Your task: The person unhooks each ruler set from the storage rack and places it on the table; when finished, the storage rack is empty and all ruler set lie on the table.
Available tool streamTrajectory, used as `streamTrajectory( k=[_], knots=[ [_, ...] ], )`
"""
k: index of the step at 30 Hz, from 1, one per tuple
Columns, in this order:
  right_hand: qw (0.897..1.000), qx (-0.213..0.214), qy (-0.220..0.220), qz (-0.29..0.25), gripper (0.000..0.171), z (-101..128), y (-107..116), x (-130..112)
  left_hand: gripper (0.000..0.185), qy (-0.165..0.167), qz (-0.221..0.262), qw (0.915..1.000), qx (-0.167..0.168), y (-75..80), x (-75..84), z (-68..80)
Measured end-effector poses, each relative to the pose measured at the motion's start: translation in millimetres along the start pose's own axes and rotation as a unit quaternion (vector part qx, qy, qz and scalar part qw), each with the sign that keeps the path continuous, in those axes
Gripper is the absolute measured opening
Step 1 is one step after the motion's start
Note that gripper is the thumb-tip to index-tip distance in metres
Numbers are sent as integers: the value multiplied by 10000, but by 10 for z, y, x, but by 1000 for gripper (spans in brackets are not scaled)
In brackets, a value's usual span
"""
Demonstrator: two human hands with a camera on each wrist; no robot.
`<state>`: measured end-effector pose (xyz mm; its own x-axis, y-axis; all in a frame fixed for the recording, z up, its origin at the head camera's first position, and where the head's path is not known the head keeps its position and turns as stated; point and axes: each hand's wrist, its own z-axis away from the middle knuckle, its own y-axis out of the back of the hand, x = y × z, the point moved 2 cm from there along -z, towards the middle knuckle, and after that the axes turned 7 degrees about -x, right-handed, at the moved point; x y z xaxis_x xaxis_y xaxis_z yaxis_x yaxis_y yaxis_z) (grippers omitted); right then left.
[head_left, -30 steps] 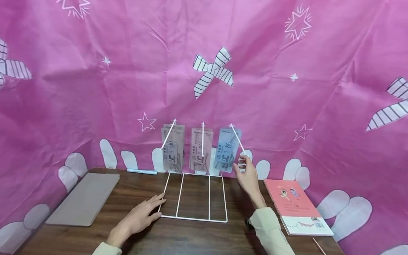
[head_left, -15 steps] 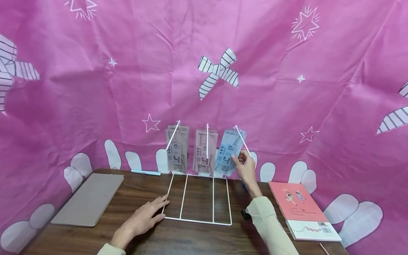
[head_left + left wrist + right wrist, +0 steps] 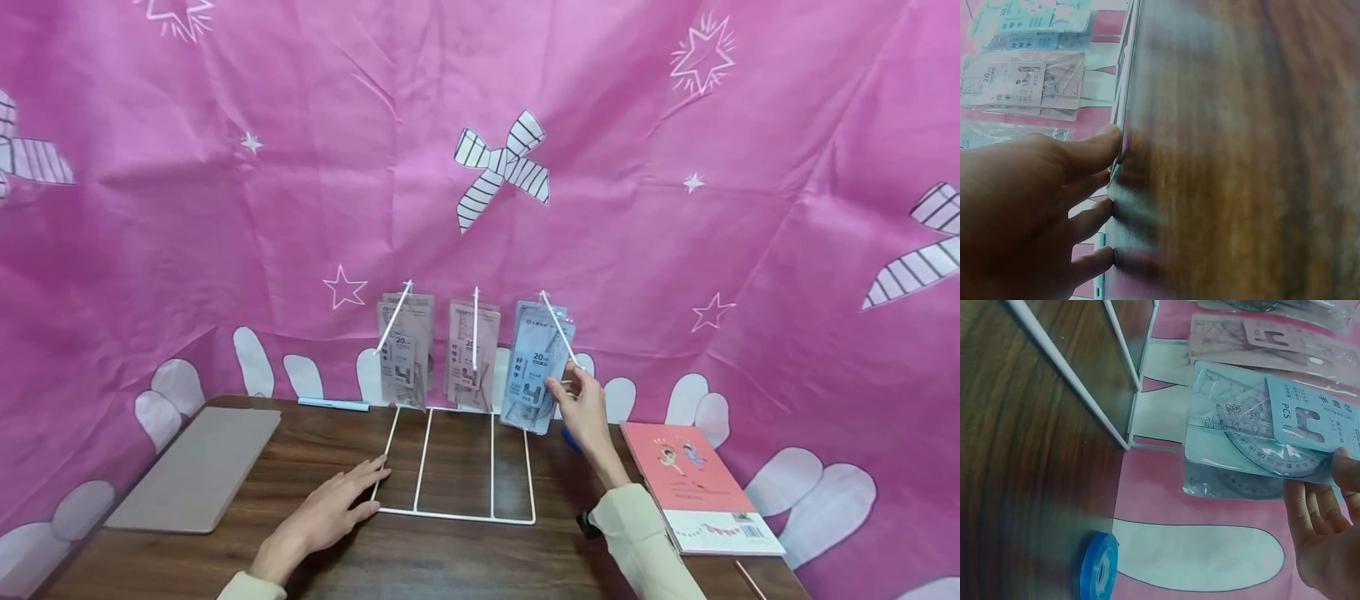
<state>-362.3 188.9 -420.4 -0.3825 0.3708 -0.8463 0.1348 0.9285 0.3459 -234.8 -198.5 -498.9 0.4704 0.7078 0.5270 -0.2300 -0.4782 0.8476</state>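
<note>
A white wire rack [image 3: 456, 515] stands on the wooden table, with three pegs that carry hanging packs of ruler sets. My right hand [image 3: 564, 382] pinches the lower right edge of the front blue pack [image 3: 536, 367] on the right peg; the pack sits far forward on that peg. The right wrist view shows the blue pack [image 3: 1260, 425], a protractor inside it, with my fingers [image 3: 1329, 531] at its edge. Two brownish-pink packs [image 3: 405, 350] hang on the other pegs. My left hand [image 3: 360, 492] lies flat on the table, its fingers [image 3: 1085, 187] touching the rack's base wire [image 3: 1125, 81].
A pink book [image 3: 693, 483] lies at the right, a grey-brown pad [image 3: 198, 467] at the left, and a light blue pen [image 3: 333, 404] at the back left. A blue tape roll [image 3: 1099, 565] stands behind the rack's right corner. Pink cloth [image 3: 480, 125] closes the back and sides.
My right hand rose to the blue pack, took hold of it and drew it forward and down along the right peg. The left hand stayed put.
</note>
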Motion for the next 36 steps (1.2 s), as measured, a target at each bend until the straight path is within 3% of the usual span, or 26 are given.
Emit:
streamTrajectory(
  k=[10,23,36],
  knots=[
    [9985,-295,321,-327,15,268,112,-124,47,45,69,10000,-12,2,-4,22],
    [9965,-681,402,-263,10,616,306,-282,47,-47,30,10000,28,-33,8,28],
    [9946,-684,700,334,11,833,431,-417,47,-107,-84,9999,94,-18,7,25]
  ],
)
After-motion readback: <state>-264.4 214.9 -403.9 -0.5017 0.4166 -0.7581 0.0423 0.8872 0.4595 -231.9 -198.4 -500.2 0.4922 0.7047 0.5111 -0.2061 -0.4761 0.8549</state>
